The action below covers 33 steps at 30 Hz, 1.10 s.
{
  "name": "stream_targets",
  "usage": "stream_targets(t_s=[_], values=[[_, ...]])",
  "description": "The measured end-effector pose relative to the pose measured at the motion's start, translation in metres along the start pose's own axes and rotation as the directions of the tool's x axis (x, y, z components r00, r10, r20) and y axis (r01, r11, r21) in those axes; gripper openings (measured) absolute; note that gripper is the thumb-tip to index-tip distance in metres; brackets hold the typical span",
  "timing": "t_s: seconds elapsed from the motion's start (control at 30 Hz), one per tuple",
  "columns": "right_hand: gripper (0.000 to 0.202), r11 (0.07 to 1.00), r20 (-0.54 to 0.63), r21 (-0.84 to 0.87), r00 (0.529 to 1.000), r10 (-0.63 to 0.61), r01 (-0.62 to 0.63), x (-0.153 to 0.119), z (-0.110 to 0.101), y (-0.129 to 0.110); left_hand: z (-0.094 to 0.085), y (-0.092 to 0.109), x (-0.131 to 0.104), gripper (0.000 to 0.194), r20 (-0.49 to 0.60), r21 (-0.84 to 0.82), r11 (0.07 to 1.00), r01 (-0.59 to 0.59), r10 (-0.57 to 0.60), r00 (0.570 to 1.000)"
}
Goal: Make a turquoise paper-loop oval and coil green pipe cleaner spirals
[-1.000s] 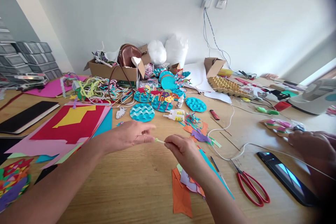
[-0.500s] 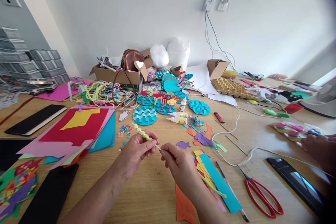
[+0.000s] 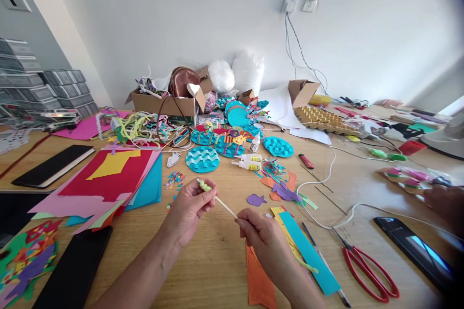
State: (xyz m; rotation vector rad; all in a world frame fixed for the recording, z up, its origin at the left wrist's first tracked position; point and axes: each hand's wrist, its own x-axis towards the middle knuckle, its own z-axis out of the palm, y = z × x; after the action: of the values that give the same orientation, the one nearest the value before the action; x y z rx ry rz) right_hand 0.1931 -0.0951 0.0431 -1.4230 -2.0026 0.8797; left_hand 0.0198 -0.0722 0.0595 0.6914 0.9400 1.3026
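Note:
My left hand [image 3: 194, 205] is closed around a coiled yellow-green pipe cleaner [image 3: 205, 186], whose twisted top shows above the fingers. Out of that grip runs a thin pale stick [image 3: 225, 206], sloping down to the right. Its other end is pinched by my right hand [image 3: 256, 231]. Both hands hover over the wooden table, with a purple paper fish [image 3: 256, 200] just beyond them. Whether the stick still sits inside the coil is hidden by my left fingers.
Red-handled scissors [image 3: 371, 273], a blue paper strip [image 3: 310, 253] and a phone [image 3: 409, 246] lie to the right. Glue bottles [image 3: 250, 162] and a wavy blue disc [image 3: 202, 159] stand ahead. Coloured paper [image 3: 119, 174] is at left. Another person's hand [image 3: 444, 205] is at the right edge.
My right hand has moved right and down, drawing out more of the stick from my left hand. Less of the coiled pipe cleaner shows above my left fingers.

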Motion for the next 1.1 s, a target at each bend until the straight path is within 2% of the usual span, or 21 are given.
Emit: stream_targets(t_s=[0.27, 0.63, 0.9, 1.1], values=[[0.026, 0.995, 0.033, 0.012, 0.995, 0.099, -0.099, -0.016, -0.016, 0.010, 0.008, -0.003, 0.002, 0.018, 0.008, 0.018, 0.998, -0.056, 0.055, 0.998], [0.029, 0.995, 0.088, 0.001, 0.991, 0.102, -0.102, -0.027, -0.034, 0.007, 0.022, -0.005, -0.005, 0.017, -0.026, 0.034, 0.994, -0.104, 0.104, 0.994], [0.023, 0.981, -0.070, -0.190, 0.996, -0.053, 0.038, -0.029, -0.027, 0.009, 0.018, -0.003, -0.006, 0.014, -0.023, 0.126, 0.976, -0.177, 0.181, 0.983], [0.016, 0.990, -0.079, -0.138, 0.996, -0.052, 0.040, -0.020, -0.018, -0.002, 0.015, 0.000, -0.008, 0.015, 0.040, 0.182, 0.967, -0.178, 0.173, 0.984]])
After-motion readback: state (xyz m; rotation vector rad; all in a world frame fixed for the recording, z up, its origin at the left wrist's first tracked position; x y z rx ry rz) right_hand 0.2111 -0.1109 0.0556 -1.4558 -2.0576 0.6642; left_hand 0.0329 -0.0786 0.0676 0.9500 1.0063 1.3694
